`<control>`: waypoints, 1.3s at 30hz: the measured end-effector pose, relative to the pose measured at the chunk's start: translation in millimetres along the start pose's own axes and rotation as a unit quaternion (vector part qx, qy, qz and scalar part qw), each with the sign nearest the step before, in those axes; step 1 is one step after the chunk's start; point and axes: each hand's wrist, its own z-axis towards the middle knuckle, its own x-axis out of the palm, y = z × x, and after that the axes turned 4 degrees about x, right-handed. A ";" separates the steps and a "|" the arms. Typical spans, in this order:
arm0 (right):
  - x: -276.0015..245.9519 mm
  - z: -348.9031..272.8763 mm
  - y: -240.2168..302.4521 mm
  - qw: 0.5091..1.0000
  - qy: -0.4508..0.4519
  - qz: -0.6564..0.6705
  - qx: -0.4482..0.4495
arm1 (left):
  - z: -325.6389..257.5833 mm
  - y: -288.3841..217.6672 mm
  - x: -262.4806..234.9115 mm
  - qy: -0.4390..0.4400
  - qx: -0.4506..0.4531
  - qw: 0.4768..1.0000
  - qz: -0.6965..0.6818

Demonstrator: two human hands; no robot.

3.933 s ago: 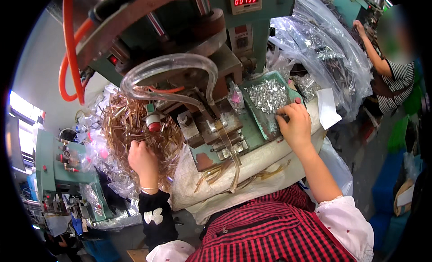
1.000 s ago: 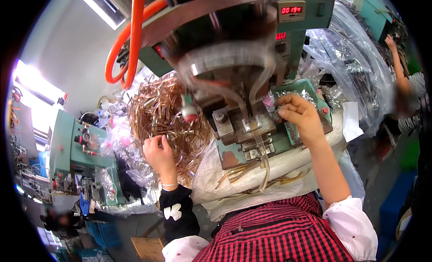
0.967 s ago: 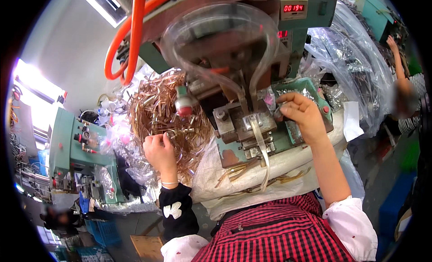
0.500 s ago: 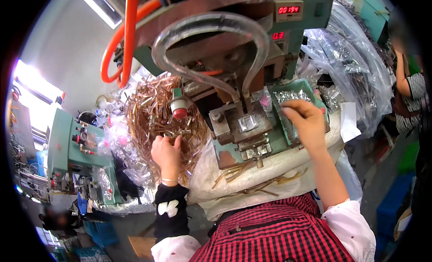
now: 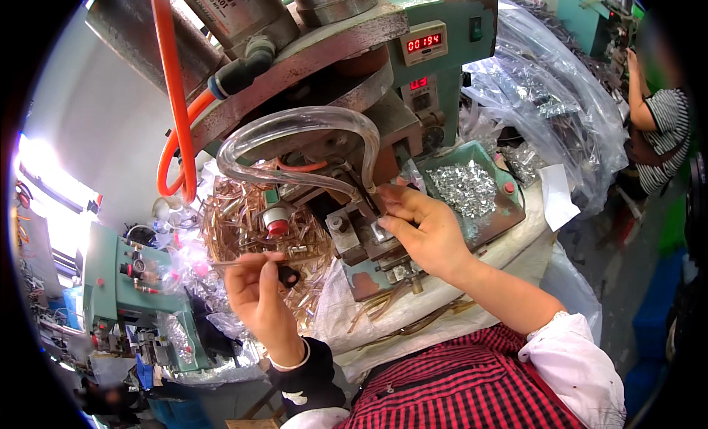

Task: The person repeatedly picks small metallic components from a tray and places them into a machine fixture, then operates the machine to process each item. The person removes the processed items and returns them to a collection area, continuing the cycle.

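My left hand (image 5: 259, 304) is raised over a heap of brown strips (image 5: 236, 215), fingers pinched on a thin brown strip (image 5: 313, 258) that sticks out on both sides. A small black piece (image 5: 288, 276) shows beside its fingertips; whether it is held, I cannot tell. My right hand (image 5: 428, 234) reaches into a bench press (image 5: 310, 49). Its thumb and fingers close in over the metal die block (image 5: 346, 239), beneath a clear bent tube (image 5: 295, 113). Whatever lies between those fingertips is hidden.
Right of the die, a green tray (image 5: 507, 217) carries small silver metal pieces (image 5: 464, 189). A red push button (image 5: 276, 226) stands left of the die. Loose strips (image 5: 383, 305) lie on white sacking at the front. An orange hose (image 5: 171, 75) hangs left. Another person (image 5: 660, 134) is far right.
My right hand has moved left from the tray to the die. My left hand has risen from the heap with a brown strip in its fingers. The view has shifted.
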 end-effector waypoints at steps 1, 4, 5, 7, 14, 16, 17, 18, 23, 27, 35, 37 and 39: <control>-1.7 -0.5 2.3 1.000 0.001 -0.004 0.010 | -0.6 -13.3 12.6 0.010 0.052 0.999 -0.005; 2.0 0.8 6.6 0.999 0.000 0.031 0.024 | 6.9 -21.1 29.2 0.068 0.198 0.977 0.051; 3.6 1.4 9.1 0.998 0.008 0.044 0.042 | 15.5 -16.7 38.2 0.046 0.220 0.966 0.125; 5.1 2.6 17.9 0.994 0.025 0.070 0.079 | 26.9 2.5 40.1 0.020 0.209 0.976 0.058; -6.1 4.3 49.9 0.955 0.095 0.229 0.160 | 24.3 -5.3 43.8 0.028 0.168 0.983 0.071; -7.9 1.8 68.8 0.946 0.096 0.253 0.179 | 12.9 -7.1 43.3 0.050 0.172 0.982 0.064; -9.2 0.3 75.0 0.940 0.096 0.266 0.191 | 1.4 -10.4 38.3 0.086 0.143 0.986 0.016; -13.2 1.7 67.4 0.957 0.130 0.188 0.180 | -9.6 -6.5 39.4 0.118 0.186 0.975 0.022; -51.4 23.8 -3.1 0.834 -0.169 -0.491 -0.186 | -34.9 7.2 61.7 0.299 0.430 0.826 0.208; -104.7 6.9 -59.0 0.782 -0.213 -0.585 -0.032 | -34.5 27.6 66.1 0.290 0.494 0.787 0.228; -86.4 53.4 -74.4 0.814 -0.200 -0.510 -0.190 | -36.0 32.2 66.1 0.282 0.485 0.799 0.218; -79.0 51.6 -79.5 0.765 -0.192 -0.596 -0.150 | -41.9 13.3 65.6 0.309 0.425 0.812 0.254; -75.6 44.7 -82.8 0.753 -0.171 -0.629 -0.097 | -49.7 10.4 50.4 0.298 0.394 0.824 0.277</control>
